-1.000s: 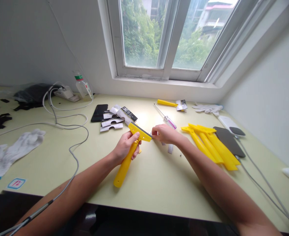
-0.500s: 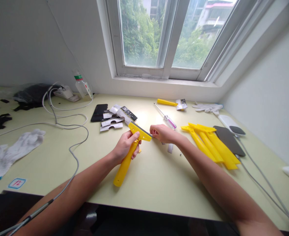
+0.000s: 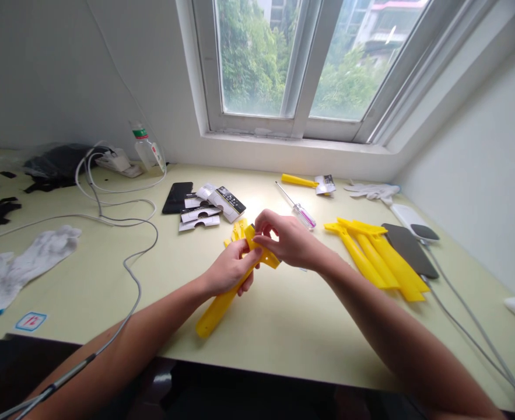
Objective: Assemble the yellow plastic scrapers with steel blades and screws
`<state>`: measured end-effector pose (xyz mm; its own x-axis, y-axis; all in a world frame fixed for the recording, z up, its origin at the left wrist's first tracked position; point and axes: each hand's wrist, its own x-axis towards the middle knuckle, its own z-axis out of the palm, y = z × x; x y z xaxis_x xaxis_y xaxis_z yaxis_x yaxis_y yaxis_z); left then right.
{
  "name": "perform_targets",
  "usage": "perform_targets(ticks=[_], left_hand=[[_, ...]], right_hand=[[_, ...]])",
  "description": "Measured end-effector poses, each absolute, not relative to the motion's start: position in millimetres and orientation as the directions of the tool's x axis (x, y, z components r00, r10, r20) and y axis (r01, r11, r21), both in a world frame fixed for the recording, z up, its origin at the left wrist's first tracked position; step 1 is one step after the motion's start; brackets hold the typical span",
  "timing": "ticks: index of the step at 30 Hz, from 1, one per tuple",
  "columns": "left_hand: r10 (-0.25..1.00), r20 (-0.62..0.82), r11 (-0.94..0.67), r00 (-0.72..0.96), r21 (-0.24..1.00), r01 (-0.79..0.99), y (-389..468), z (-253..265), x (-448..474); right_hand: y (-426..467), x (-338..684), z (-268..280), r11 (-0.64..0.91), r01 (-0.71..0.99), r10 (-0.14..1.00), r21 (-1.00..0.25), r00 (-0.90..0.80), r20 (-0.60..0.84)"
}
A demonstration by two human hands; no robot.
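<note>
My left hand is wrapped round a yellow scraper, with its handle pointing down toward the table's front edge. At the scraper's head my right hand has thumb and forefinger pinched together. Whatever those fingertips hold, if anything, is too small to make out. Small yellow plastic parts lie just beyond the scraper head, partly hidden by my left hand. Farther back rests a screwdriver with a clear and purple handle.
Black-and-white card sleeves lie by a black phone. Several yellow scrapers are grouped on the right. Another scraper with a card cover lies at the back. A grey cable crosses my left forearm; a stained glove is far left.
The scraper's head has turned in my left hand. My right hand has moved from beside the head onto it. Small yellow parts beyond the head have come into view.
</note>
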<state>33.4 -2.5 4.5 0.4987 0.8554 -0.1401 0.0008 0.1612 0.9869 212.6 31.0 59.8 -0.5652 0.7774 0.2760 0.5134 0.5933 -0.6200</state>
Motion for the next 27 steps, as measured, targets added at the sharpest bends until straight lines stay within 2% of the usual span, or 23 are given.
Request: perform_targets(ticks=[4, 12, 19, 27], left_hand=[[0.867, -0.127, 0.104, 0.481, 0.992, 0.074, -2, 4, 32], [0.877, -0.122, 0.072, 0.465, 0.99, 0.124, -3, 5, 32], [0.883, -0.123, 0.078, 0.454, 0.99, 0.118, 0, 4, 31], [0.86, -0.125, 0.051, 0.495, 0.986, 0.16, 0, 1, 30]], right_hand=[[27, 206, 56, 0.61, 0.561, 0.779, -0.559, -0.554, 0.294], [26, 206, 58, 0.537, 0.525, 0.818, -0.66, -0.516, 0.254], [30, 205, 53, 0.612, 0.596, 0.788, -0.52, -0.509, 0.345], [33, 206, 48, 0.481, 0.528, 0.858, -0.7, -0.446, 0.253]])
